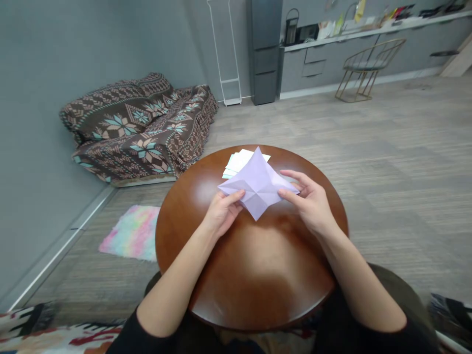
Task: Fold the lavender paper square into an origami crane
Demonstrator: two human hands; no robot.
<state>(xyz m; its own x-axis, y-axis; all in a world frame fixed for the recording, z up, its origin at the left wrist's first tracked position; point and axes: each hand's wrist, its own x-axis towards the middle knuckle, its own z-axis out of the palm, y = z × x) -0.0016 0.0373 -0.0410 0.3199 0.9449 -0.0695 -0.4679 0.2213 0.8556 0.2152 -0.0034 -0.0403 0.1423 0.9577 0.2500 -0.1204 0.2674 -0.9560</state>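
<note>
A creased sheet of purple origami paper (256,183) is held up above the round table, one corner pointing away from me and one toward me. My left hand (225,209) pinches its left side, thumb on top and fingers beneath. On the right side, my right hand (308,199) grips the paper between thumb and fingers, with the index finger lifted off it. Fold lines cross near the middle of the sheet. Behind it, partly covered from view, lies a small fanned stack of pale paper sheets (236,162).
The brown round table (258,275) is in front of my knees. Beyond it are a sofa (147,128) under a patterned cover and a fluffy pastel rug (132,232) on the left. A gold-framed chair (363,66) stands by the kitchen counter (354,35) at the back right.
</note>
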